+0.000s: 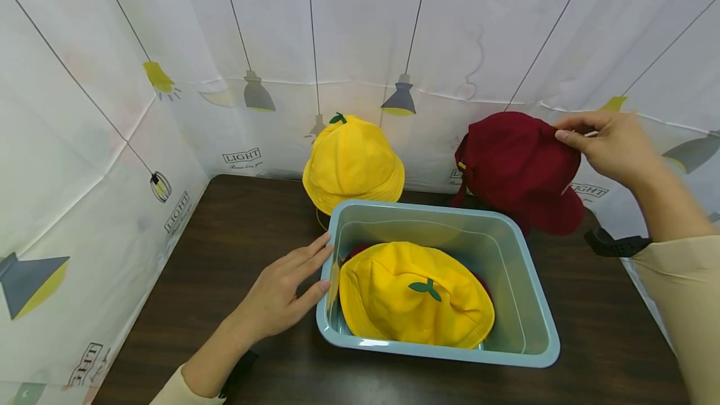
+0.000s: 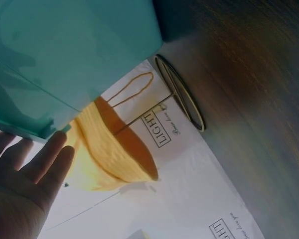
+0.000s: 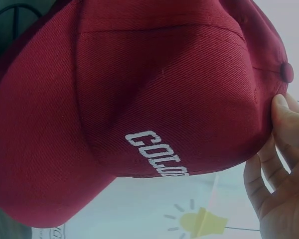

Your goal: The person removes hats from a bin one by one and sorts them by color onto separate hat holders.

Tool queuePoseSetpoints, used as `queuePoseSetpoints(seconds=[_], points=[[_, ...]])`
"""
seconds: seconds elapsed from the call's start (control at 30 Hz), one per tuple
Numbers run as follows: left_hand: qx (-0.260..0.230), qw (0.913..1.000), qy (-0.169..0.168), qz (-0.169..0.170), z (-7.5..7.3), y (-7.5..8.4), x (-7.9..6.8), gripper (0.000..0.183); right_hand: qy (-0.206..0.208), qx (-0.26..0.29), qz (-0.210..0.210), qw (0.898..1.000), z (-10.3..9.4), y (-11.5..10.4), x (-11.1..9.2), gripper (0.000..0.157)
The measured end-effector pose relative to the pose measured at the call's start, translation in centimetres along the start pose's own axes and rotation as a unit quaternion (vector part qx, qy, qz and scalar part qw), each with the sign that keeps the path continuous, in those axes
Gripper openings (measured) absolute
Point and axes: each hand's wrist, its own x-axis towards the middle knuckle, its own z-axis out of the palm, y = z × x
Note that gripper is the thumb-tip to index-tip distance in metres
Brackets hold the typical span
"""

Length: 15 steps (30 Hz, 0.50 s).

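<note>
My right hand (image 1: 615, 142) pinches the crown of a dark red baseball cap (image 1: 512, 161) between thumb and fingers, close to its top button, at the back right. White letters starting "COLO" show on the cap's front in the right wrist view. My left hand (image 1: 281, 295) lies with fairly straight fingers against the left rim of a blue-green plastic bin (image 1: 540, 305). Inside the bin sits a yellow bucket hat (image 1: 382, 292) with a green leaf sprout. Some dark red cloth (image 1: 354, 251) peeks out from beneath it.
Behind the bin, another yellow bucket hat (image 1: 354, 161) hangs on a thin metal stand (image 2: 182, 94) with a ring base. Dark wood-look tabletop (image 1: 247, 224) surrounds the bin. A white lamp-printed curtain (image 1: 349, 24) closes off the back and left.
</note>
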Motion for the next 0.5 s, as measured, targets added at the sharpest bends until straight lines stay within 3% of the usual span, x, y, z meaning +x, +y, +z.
queuePoseSetpoints(seconds=[0.5], points=[[-0.003,1.0000,-0.002,-0.007,0.1,-0.1,0.0,0.053,0.005,-0.011,0.004,1.000,1.9,1.9,0.1,0.033]])
